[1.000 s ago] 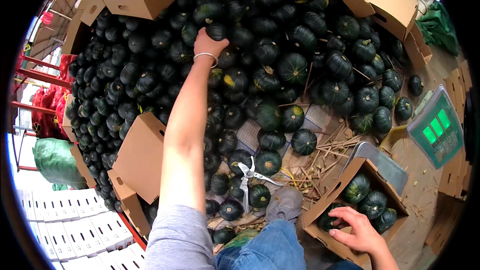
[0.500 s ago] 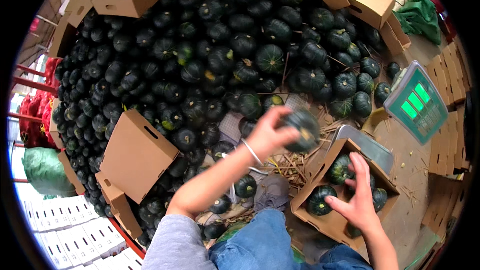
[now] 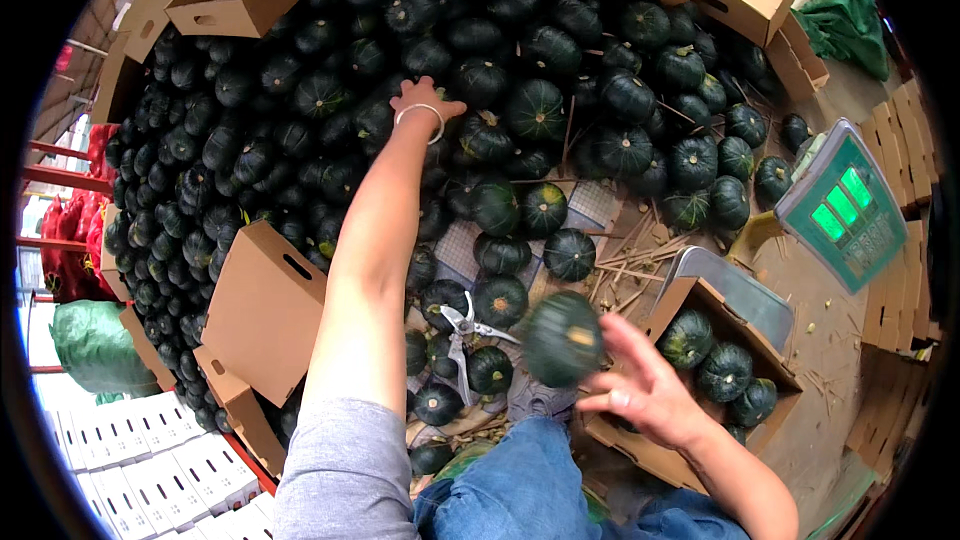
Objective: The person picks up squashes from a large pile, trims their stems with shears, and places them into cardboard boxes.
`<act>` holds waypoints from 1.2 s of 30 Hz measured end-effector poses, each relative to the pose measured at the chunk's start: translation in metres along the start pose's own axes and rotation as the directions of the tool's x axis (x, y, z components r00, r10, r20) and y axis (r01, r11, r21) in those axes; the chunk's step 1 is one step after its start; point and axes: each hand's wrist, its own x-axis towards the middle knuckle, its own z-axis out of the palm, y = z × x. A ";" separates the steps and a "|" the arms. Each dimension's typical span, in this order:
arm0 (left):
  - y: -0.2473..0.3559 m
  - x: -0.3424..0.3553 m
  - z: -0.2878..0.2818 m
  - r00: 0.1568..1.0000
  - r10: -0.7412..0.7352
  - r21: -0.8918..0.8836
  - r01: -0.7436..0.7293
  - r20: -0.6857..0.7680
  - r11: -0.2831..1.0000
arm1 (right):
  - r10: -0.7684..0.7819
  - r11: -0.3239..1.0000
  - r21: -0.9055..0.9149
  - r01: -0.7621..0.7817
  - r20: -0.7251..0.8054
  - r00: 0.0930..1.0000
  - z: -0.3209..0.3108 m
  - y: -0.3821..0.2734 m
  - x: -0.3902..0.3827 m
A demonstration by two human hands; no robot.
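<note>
My left hand [image 3: 425, 107] reaches far out over the heap, fingers spread on top of a dark green kabocha squash whose outline it partly hides. A white band circles that wrist. Nearer me, my right hand [image 3: 645, 385] has its fingers and thumb apart. Just off its fingertips is a motion-blurred kabocha squash [image 3: 563, 338], apparently in the air; whether the fingertips touch it is unclear. Under and beside this hand stands an open cardboard box [image 3: 672, 308] with several squashes [image 3: 725, 370] inside. Pruning shears [image 3: 462, 335] lie among loose squashes by my feet.
A large heap of squashes [image 3: 535, 110] fills the middle and left, edged by cardboard boxes [image 3: 262, 305]. Beyond the open box are a metal scale platform [image 3: 755, 295] and its green-lit display [image 3: 845, 205]. Dry stems [image 3: 630, 258] litter the floor. White cartons [image 3: 170, 450] are stacked at lower left.
My left hand has let go of its squash and moved up and left onto the heap. My right hand has shifted left from over the box, with a blurred squash now beside it.
</note>
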 end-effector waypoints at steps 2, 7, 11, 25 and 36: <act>-0.011 0.015 -0.005 0.999 0.014 -0.141 -0.008 0.042 0.990 | 0.108 0.992 0.034 -0.119 0.240 0.965 0.012 -0.017 -0.006; -0.027 -0.051 -0.012 0.913 0.022 -0.913 0.407 0.408 0.016 | 0.206 0.953 -0.240 -0.185 0.064 0.977 0.000 -0.012 -0.028; -0.051 -0.121 0.018 0.612 0.778 -0.339 0.768 0.142 -0.543 | 0.195 0.941 -0.263 -0.213 -0.091 0.977 -0.006 -0.010 -0.045; -0.162 -0.337 0.052 0.771 0.409 -0.273 0.580 0.487 -0.768 | -0.146 -0.255 -0.960 -0.118 -0.082 0.986 0.047 0.131 0.108; -0.219 -0.357 0.062 0.977 0.055 -0.743 0.118 0.204 0.659 | -0.138 0.076 -0.925 -0.372 -0.379 0.915 0.067 0.188 0.162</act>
